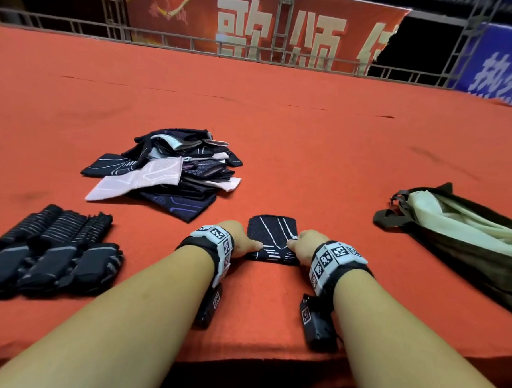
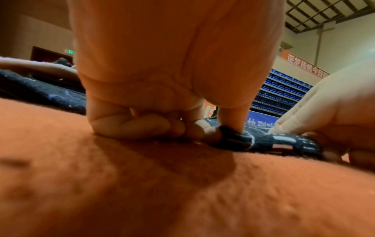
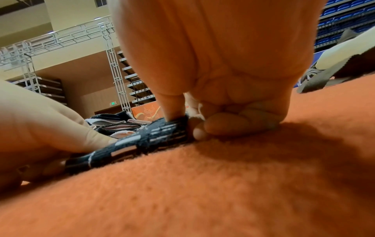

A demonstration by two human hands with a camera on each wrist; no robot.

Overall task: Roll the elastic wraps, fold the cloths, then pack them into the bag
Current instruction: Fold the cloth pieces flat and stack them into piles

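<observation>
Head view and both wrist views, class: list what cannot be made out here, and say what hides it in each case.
- Inside of the bag, head view: its pale lining covers it, and the right edge cuts the bag off.
- Rolled wraps, head view: left edge cuts them off, so no full count.
- Cloth pile, head view: overlapping pieces hide the lower ones.
- Dark cloth under the left hand and right hand: the hands cover its near corners.

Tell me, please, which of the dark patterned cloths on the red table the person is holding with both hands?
It is the lone dark cloth with white lines lying flat between the left hand and right hand, each pinching a near corner; the others sit untouched in the jumbled pile beyond.
</observation>
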